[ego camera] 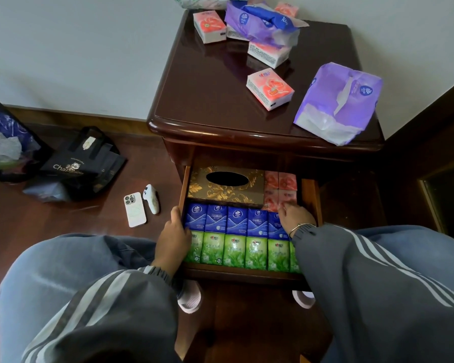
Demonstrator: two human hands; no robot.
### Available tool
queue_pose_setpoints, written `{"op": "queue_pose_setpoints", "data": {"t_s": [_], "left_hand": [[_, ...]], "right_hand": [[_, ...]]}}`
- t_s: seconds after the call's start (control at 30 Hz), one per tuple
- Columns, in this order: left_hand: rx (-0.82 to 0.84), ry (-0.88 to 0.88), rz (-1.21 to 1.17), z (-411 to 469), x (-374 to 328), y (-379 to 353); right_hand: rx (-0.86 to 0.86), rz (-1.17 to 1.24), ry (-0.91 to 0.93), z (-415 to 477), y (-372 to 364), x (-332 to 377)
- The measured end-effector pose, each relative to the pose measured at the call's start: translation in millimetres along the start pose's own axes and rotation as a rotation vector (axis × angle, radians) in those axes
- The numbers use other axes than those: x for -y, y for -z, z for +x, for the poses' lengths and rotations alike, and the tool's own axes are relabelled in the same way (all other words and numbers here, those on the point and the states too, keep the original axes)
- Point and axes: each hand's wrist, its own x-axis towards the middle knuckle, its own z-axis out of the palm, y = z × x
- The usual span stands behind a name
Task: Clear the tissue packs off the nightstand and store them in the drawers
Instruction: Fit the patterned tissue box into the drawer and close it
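While both hands are down in the open drawer (pixel 309 197), the packs not yet stored lie above and beyond them on the nightstand (pixel 199 100) top, toward 12 o'clock.

Left hand (pixel 174 229): curled at the drawer's left wall, thumb on the rim, fingers inside against the end blue pack (pixel 195 217). It appears to grip the wall.

Right hand (pixel 295 214): fingers loosely bent, tips resting on the stowed pink packs (pixel 281 182) at the rear right corner. Nothing lifted.

Nearest loose item: pink pack (pixel 270 89), about 12 o'clock from the right hand, lying flat, long axis 10-to-4 o'clock. The right hand is nearer.

Purple soft pack (pixel 338 103): at 1 o'clock by the front edge, slumped, film torn open.

Rear cluster (pixel 262 27): farther off at 12.

Materials: glossy film on the small rectangular packs, probably slick but squeezable. Limp crinkled film on the purple ones. Lacquered dark wood, reflective. Gold tissue box (pixel 226 189) looks rigid and embossed.
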Motion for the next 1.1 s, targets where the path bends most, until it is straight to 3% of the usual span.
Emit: {"op": "queue_pose_setpoints", "data": {"t_s": [0.13,0.3,0.5,0.8,1.1], "left_hand": [[-0.004,-0.012,0.004,0,0,0],[0.001,0.001,0.001,1,0,0],[0.049,0.036,-0.015,0,-1,2],[0.105,0.05,-0.032,-4,-14,25],[-0.137,0.057,-0.223,4,-49,89]], "right_hand": [[-0.11,0.032,-0.027,6,9,6],[0.126,-0.02,0.023,7,7,11],[0.151,-0.047,-0.009,-6,10,9],[-0.05,0.145,-0.036,-51,75,1],[-0.421,0.649,-0.233,-61,145,-28]]}}
